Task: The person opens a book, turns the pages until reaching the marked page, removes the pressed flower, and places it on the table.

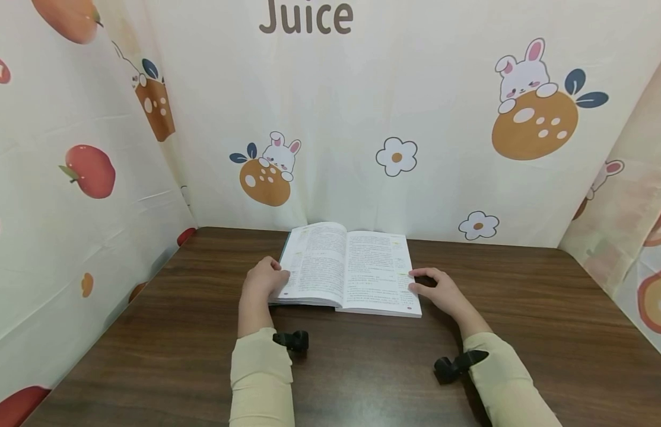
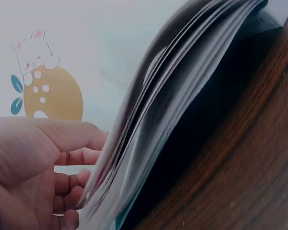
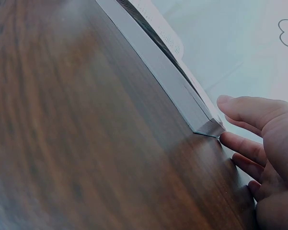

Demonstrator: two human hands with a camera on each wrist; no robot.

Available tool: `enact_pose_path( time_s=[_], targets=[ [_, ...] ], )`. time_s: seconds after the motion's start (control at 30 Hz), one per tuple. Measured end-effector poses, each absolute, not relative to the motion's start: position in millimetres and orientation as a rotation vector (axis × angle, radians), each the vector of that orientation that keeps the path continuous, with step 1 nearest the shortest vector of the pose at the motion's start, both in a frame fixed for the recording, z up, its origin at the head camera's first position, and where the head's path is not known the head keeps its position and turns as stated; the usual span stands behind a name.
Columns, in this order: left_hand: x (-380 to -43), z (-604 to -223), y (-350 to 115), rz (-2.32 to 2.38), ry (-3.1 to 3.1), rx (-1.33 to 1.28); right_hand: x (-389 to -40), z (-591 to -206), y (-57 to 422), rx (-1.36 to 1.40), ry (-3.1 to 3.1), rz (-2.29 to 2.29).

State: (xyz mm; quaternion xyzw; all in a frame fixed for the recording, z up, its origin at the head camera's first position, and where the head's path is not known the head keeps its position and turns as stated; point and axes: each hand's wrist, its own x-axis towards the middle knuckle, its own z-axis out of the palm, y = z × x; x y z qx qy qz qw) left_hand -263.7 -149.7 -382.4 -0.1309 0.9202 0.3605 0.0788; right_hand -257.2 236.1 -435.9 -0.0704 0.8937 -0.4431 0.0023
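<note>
An open book (image 1: 375, 267) with printed pages lies on the table near the wall. At its left edge my left hand (image 1: 263, 277) pinches the pages, thumb on top and the other fingers curled by the edge. The left wrist view shows those pages (image 2: 182, 57) fanned and raised over the dark gap beneath, with the left hand (image 2: 33, 163) at their outer edge. My right hand (image 1: 439, 290) is at the book's right edge, fingers loosely bent. In the right wrist view, the right hand's (image 3: 273, 139) thumb and forefinger sit right at the book's corner (image 3: 211, 128).
The brown wooden table (image 1: 362, 367) extends on both sides of the book. Behind it hangs a pale printed curtain (image 1: 341, 118) with fruit, rabbits and flowers. A black wrist camera (image 1: 293, 341) is strapped at the left sleeve, another black camera (image 1: 453, 366) at the right.
</note>
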Motion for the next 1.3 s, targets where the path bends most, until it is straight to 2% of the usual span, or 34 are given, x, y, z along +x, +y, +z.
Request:
enact_pose_path(
  time_s=[0.4,0.5,0.7,0.83,1.03,1.3],
  targets=[
    [-268.2,-372.1,-132.8,1.08,2.857,-0.271,-256.8,-436.1,237.8,-0.212,2.81,-1.386],
    [-271.8,-369.5,-123.3,1.065,2.92,-0.105,-256.5,-436.2,238.1,-0.209,2.809,-1.387],
    [-273.9,-363.9,-85.3,0.912,2.947,0.423,-255.9,-436.6,238.2,-0.204,2.804,-1.387],
    [-268.3,-360.5,-57.0,0.805,2.899,0.611,-256.0,-436.4,238.1,-0.222,2.796,-1.388],
    [-260.5,-363.1,-30.3,0.549,2.937,0.636,-258.0,-435.0,239.0,-0.346,2.783,-1.396],
    [-258.6,-373.1,-31.0,0.562,2.906,0.407,-258.7,-434.5,241.2,-0.407,2.756,-1.365]
  ],
)
